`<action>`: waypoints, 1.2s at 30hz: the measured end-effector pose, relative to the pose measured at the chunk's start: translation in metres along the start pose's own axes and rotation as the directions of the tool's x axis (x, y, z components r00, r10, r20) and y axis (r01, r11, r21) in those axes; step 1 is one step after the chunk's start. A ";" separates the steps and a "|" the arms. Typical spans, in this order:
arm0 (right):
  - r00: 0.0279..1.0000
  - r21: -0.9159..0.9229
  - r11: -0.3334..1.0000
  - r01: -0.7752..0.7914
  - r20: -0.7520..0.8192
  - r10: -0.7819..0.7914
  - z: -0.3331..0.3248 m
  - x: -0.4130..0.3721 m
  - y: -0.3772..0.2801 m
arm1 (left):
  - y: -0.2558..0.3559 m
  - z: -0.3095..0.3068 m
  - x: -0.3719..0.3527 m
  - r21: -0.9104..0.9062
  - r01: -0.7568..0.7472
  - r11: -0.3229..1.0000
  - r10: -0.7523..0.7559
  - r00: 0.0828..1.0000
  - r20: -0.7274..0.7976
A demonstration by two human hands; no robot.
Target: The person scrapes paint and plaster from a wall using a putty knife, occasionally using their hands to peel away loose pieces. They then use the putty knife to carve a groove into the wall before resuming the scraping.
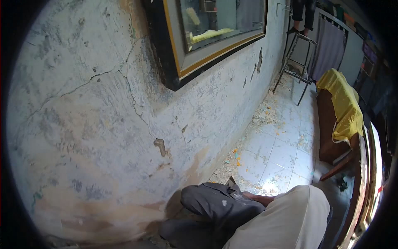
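Observation:
My right arm, in a cream sleeve [286, 216], bends at the elbow and reaches left behind my dark trouser leg [215, 203]. Only part of my right hand [245, 194] shows beyond the knee. It seems closed on a scraper [231, 181], whose flat grey blade sticks up just past the knee; the fingers and handle are mostly hidden. Beside it rises the worn wall [103, 137], with cracks, flaked paint and a small chipped hole [159, 146]. My left hand is out of sight.
A black and gold frame [178, 79] hangs on the wall. Paint chips [238, 159] litter the tiled floor [286, 149] along the wall base. Further back, a person [304, 14] stands on a metal stool [300, 56]. Yellow cloth [344, 103] drapes brown furniture at right.

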State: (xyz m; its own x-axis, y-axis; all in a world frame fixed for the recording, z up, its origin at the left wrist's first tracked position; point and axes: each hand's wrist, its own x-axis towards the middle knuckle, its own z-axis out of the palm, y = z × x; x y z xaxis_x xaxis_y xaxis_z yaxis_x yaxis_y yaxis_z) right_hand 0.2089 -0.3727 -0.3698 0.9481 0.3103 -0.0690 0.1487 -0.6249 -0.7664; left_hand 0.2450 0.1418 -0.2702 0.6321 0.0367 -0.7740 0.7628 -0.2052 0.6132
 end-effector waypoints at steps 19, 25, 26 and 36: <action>0.881 0.472 0.877 0.087 -0.448 0.154 -0.129 0.050 -0.268 | -0.161 0.019 -0.216 -0.072 -0.785 0.616 0.346 0.351 -0.870; 0.984 0.689 0.721 0.069 -0.168 0.066 -0.125 0.033 -0.342 | 0.087 0.100 -0.335 -0.083 -0.624 0.777 0.233 0.407 -0.883; 0.975 0.607 0.779 0.156 -0.222 -0.022 -0.111 0.033 -0.339 | 0.102 0.107 -0.333 -0.042 -0.651 0.758 0.312 0.418 -0.853; 0.961 0.572 0.773 0.275 -0.132 -0.245 -0.087 0.026 -0.346 | 0.193 0.148 -0.256 -0.546 -0.724 0.422 0.387 0.689 -0.613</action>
State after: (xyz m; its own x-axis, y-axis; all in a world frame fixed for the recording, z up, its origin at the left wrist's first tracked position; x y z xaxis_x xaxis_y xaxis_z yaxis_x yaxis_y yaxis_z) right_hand 0.2060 -0.2105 -0.0511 0.9114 0.3566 0.2054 0.2153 0.0121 -0.9765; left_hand 0.2106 -0.0518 0.0228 0.8143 0.5453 -0.1989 -0.0611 0.4213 0.9049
